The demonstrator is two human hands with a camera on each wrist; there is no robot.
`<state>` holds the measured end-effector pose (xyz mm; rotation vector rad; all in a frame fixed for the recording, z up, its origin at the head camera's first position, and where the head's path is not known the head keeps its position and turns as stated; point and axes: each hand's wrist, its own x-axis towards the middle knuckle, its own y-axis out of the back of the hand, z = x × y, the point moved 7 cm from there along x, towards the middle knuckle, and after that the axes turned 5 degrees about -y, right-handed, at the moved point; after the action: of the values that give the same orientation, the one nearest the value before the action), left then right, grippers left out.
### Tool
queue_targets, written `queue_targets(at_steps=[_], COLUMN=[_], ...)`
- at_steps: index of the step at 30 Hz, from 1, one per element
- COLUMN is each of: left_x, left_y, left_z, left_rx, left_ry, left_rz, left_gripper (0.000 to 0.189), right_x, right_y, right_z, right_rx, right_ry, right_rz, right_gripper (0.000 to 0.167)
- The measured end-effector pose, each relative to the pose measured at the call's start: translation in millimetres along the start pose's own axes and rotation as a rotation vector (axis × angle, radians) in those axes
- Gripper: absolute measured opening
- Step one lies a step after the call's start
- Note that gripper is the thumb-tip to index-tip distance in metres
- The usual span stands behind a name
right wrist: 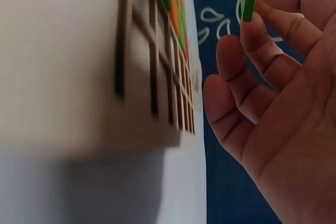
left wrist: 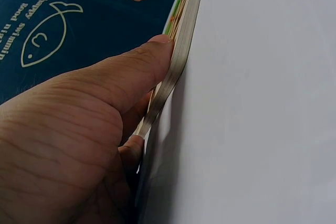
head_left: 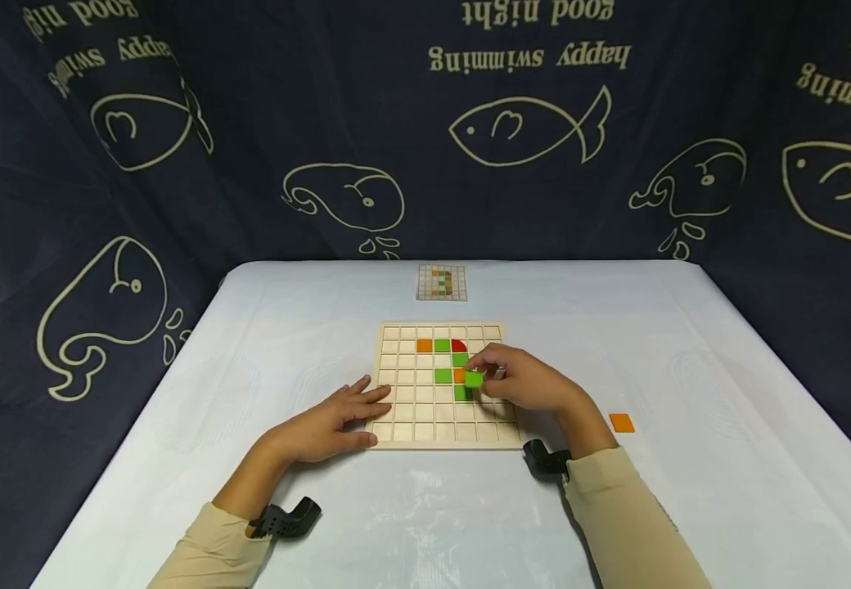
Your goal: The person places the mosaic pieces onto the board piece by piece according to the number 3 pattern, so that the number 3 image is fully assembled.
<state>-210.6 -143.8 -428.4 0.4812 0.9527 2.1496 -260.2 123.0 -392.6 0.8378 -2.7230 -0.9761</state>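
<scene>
A wooden grid board (head_left: 403,413) lies flat on the white table. My right hand (head_left: 524,378) pinches a green square tile (head_left: 474,379) between thumb and fingers, just above the board's right-middle cells; the right wrist view shows the same tile (right wrist: 248,1) tilted on edge. Set in the cells are an orange tile (head_left: 424,346), a red quarter-round tile (head_left: 458,346), another orange tile (head_left: 458,375) partly covered, and several green tiles (head_left: 443,376). My left hand (head_left: 330,421) rests at the board's left edge, fingers spread on it, the thumb touching the near left corner.
Behind the board lies a small pattern card (head_left: 442,283) printed with a coloured grid. A loose orange square tile (head_left: 622,423) is on the table to the right of my right forearm. A dark curtain (head_left: 396,98) with fish drawings hangs behind the table's far edge.
</scene>
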Motion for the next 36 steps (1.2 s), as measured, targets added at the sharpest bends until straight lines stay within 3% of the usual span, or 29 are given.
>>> queue_targets(at_steps=[3, 14, 18, 28, 36], left_x=[-0.2, -0.1, -0.4, 1.1, 0.4], left_y=[0.1, -0.4, -0.1, 0.3, -0.2], left_z=[-0.2, 0.5, 0.4, -0.9, -1.3], left_rx=[0.001, -0.009, -0.007, 0.007, 0.005], left_ry=[0.001, -0.011, -0.002, -0.01, -0.004], left_rz=[0.0, -0.007, -0.006, 0.001, 0.001], left_gripper=[0.056, 0.057, 0.057, 0.056, 0.054], right_x=[3.1, 8.6, 10.6, 16.0, 16.9], right_y=[-10.1, -40.4, -45.6, -52.4, -55.3], right_z=[-7.2, -16.3, -15.5, -20.6, -21.8], right_rx=[0.015, -0.014, -0.047, -0.221, -0.26], right_ry=[0.033, 0.013, -0.012, 0.015, 0.015], right_rz=[-0.039, -0.092, -0.09, -0.077, -0.08], right_gripper=[0.034, 0.028, 0.028, 0.026, 0.026])
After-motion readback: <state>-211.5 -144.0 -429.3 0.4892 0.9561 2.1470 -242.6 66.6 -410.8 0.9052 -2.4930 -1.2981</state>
